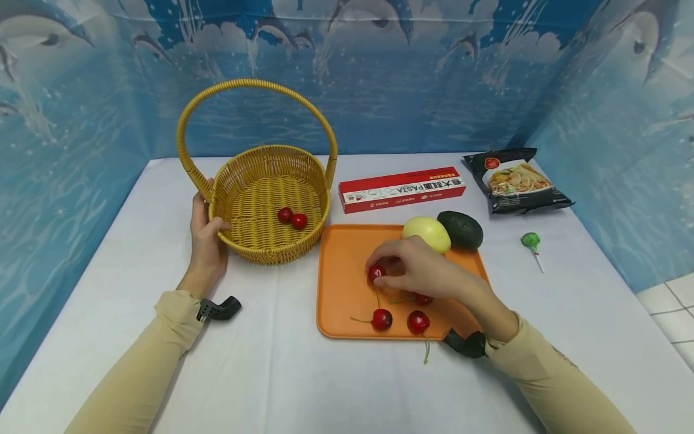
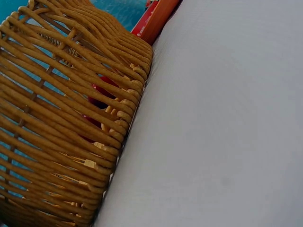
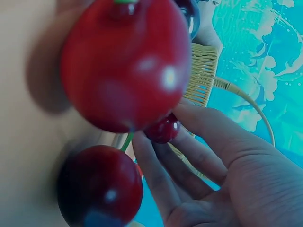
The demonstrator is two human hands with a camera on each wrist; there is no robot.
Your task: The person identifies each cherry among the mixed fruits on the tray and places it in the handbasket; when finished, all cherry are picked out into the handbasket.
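Cherry [image 1: 375, 274] in right grip [image 1: 416, 265]

Passable on white table [image 1: 303, 386] between left forearm [image 1: 138, 355] and right forearm [image 1: 553, 383]. Open into basket [image 1: 265, 257] over near rim, beneath arched handle [image 1: 256, 82]; barred at left rim by left hand [image 1: 208, 238]. Tight between basket and red pasta box [image 1: 402, 190], and between box and orange tray [image 1: 338, 283]. Obstructed on tray by yellow fruit [image 1: 427, 233] and avocado [image 1: 461, 229] at far right, loose cherries [image 1: 382, 319] nearer, right hand [image 1: 414, 266] above. Passable between avocado and lollipop [image 1: 531, 241].
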